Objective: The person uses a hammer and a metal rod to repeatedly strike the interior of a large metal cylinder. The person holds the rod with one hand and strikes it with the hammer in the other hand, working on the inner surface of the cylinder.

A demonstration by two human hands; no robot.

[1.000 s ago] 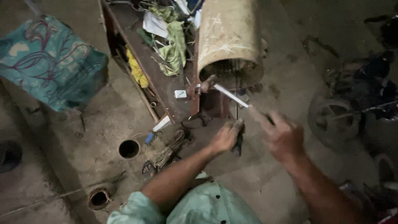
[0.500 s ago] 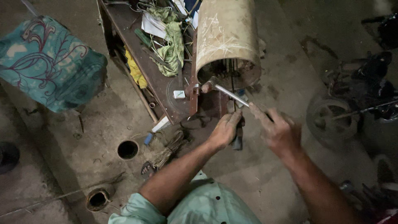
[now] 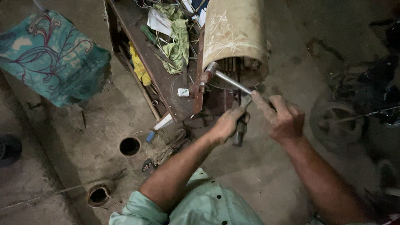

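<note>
Tan cylinder open end faces me, metal parts inside. Metal rod runs diagonally from cylinder mouth down-right. My right hand closed on rod; left hand closed around dark tool.

We see a teal cushion with maroon swirls. Our sleeve is mint green; the drum is tan, the rag yellow.

A cylinder lies on the worktop, rags to its left. A metal rod runs from its open end to both hands, left hand beside right hand. Two floor holes lie lower left.
</note>
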